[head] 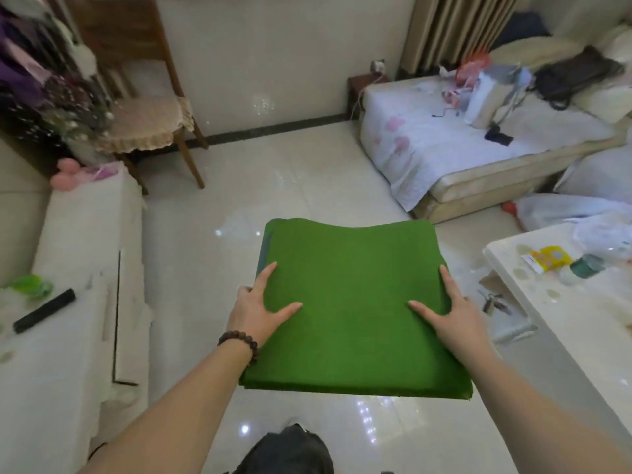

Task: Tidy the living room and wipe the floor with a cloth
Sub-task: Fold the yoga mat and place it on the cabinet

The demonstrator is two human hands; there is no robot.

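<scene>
Green cloth: a folded, felt-like green cloth [352, 306] is held out flat in the air above the glossy pale tiled floor [273, 186], in the middle of the room between the two hands.
Direction: the folded square runs slightly longer away from the person than across; its far edge dips in the middle and points toward the wall, its near edge hangs closest to the person's dark trousers [290, 449].
Writing: a small yellow packet [547, 257] on the pale marble-look low table [547, 323] at right carries print, too blurred to read.
Left hand: the left hand [256, 309], with a brown bead bracelet [241, 343] at the wrist, grips the cloth's left edge, thumb and forefinger lying straight on top, the other fingers hidden beneath.
Right hand: the right hand [451, 309] grips the right edge the same way, thumb spread inward over the top surface.
Around: a white-draped sofa [85, 268] with a black cylinder [44, 311] at left; a wooden chair with a beige frilled cushion [147, 124] behind; a cluttered white-sheeted mattress [461, 142] at right.
</scene>
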